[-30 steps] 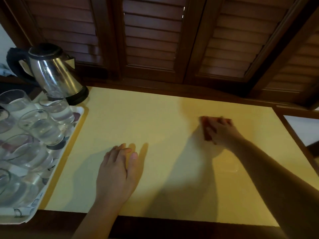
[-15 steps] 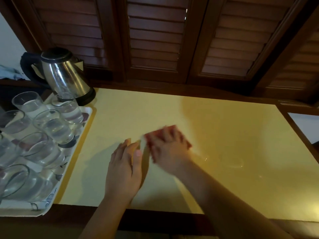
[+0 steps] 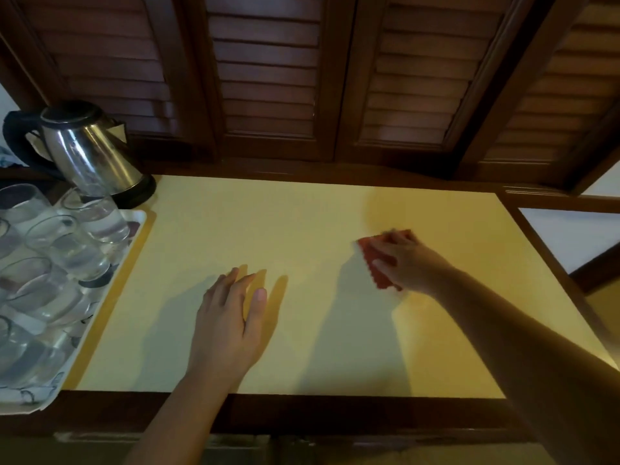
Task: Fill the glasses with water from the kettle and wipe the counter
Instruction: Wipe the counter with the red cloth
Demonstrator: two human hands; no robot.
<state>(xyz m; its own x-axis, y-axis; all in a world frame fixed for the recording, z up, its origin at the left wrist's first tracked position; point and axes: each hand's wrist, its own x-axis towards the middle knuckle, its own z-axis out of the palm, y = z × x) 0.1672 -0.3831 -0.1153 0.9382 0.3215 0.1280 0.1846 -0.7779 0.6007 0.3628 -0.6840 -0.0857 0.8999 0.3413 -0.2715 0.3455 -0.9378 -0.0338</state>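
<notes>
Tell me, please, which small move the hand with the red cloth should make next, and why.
Probably sweep the red cloth toward the right edge of the yellow counter. The right hand presses it mid-counter, and a glossy patch, perhaps water, shows just right of it. The left hand rests flat, the glasses already hold water.

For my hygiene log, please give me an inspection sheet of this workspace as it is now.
Surface: yellow counter, dark wooden edge, hand shadows on it.
Job's things: steel kettle at back left; glasses holding water on a white tray; red cloth.
Clutter: nothing seen.
Hands: left hand flat on the counter; right hand presses on the cloth, blurred.
Cables: nothing seen.
Surroundings: dark louvred shutters behind the counter.
</notes>
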